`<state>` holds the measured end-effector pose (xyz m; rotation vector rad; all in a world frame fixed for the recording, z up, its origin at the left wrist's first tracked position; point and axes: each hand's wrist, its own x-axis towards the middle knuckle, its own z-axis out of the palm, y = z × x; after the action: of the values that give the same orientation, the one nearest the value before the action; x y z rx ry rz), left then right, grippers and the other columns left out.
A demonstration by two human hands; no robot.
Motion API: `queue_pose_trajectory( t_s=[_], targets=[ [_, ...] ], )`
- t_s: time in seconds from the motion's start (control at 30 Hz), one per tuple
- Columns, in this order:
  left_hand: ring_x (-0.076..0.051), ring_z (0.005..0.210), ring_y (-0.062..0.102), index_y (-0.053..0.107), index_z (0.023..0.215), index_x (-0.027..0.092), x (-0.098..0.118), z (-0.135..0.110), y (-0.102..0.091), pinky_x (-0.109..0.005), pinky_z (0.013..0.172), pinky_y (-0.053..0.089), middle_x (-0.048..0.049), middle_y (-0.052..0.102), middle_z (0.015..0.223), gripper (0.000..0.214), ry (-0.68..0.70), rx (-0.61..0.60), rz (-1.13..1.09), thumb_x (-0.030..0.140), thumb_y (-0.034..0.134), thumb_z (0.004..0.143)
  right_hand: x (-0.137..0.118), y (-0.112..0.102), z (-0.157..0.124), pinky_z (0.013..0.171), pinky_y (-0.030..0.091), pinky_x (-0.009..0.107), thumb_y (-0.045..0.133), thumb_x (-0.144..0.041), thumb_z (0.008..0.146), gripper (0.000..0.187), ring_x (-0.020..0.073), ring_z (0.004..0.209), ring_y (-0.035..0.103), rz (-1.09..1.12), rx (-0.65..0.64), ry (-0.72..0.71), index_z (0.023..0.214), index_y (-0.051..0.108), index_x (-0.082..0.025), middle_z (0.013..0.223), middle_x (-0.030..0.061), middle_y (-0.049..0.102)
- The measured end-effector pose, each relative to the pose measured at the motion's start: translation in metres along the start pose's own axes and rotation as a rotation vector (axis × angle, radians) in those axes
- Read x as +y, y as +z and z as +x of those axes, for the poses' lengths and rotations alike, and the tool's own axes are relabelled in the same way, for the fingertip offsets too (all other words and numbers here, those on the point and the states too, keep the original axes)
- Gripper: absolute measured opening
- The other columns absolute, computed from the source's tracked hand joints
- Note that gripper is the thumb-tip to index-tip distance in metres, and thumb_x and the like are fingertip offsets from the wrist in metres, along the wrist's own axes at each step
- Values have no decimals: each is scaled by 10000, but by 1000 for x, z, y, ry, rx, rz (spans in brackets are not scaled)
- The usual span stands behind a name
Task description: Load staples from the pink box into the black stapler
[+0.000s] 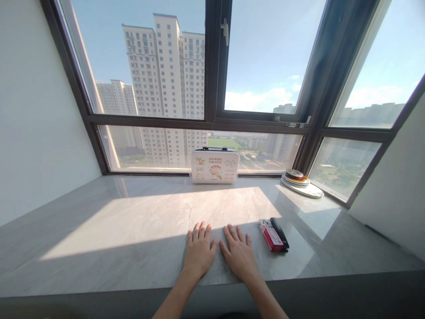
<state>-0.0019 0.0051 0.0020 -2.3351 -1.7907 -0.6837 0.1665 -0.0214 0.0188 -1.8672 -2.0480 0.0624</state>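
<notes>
My left hand [199, 249] lies palm down on the grey marble-look windowsill [133, 239], fingers stretched out and holding nothing. Beside it, also flat with fingers spread, rests my right hand [238, 250]; a small gap separates the two thumbs. Just right of my right hand is a pink and white box [272, 235], apart from my fingers. A black stapler-like object [280, 232] lies against the box's right side. Farther back, a white case [215, 166] with cartoon prints and a dark handle stands upright near the window.
Stacked round plate-like discs [301, 184] sit in the back right corner by the window frame [315, 128]. White walls close off both sides. The sill's front edge [133, 291] runs under my forearms. Sunlight falls in bright patches across the surface.
</notes>
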Motion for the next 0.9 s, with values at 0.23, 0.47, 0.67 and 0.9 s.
queue_pose_trajectory(
  t_s=[0.23, 0.47, 0.67, 0.9],
  targets=[
    [-342, 1491, 273, 478, 1475, 259, 0, 1, 0, -584, 1209, 178, -97, 405, 1585, 529, -6, 1, -24, 437, 421, 980, 2, 2, 1, 1214, 80, 563, 395, -502, 998, 578, 325, 1536, 160, 93, 16, 2, 1552, 381, -338, 1641, 4, 294],
    [-339, 1487, 279, 482, 1471, 261, -4, 4, 2, -586, 1201, 190, -102, 415, 1577, 526, -5, -5, -44, 434, 427, 977, 18, -35, -5, 1113, 365, 521, 526, -516, 944, 463, 319, 1336, 510, 839, -31, -3, 1302, 676, -265, 1382, 101, 629],
    [-325, 1495, 264, 481, 1471, 264, -5, 4, 3, -564, 1211, 174, -97, 417, 1576, 532, -3, -24, -39, 453, 412, 978, 116, -108, -1, 590, 443, 256, 661, -605, 832, 562, 157, 699, 573, 1064, 371, 245, 1224, 688, -202, 879, 49, 675],
    [-321, 1499, 254, 468, 1481, 267, -3, 4, 1, -562, 1212, 159, -92, 401, 1586, 539, -13, -44, -22, 459, 376, 986, 193, -109, 12, 426, 231, 230, 607, -675, 780, 601, 95, 440, 366, 792, -36, 528, 1121, 688, -187, 610, -38, 538]
  ],
)
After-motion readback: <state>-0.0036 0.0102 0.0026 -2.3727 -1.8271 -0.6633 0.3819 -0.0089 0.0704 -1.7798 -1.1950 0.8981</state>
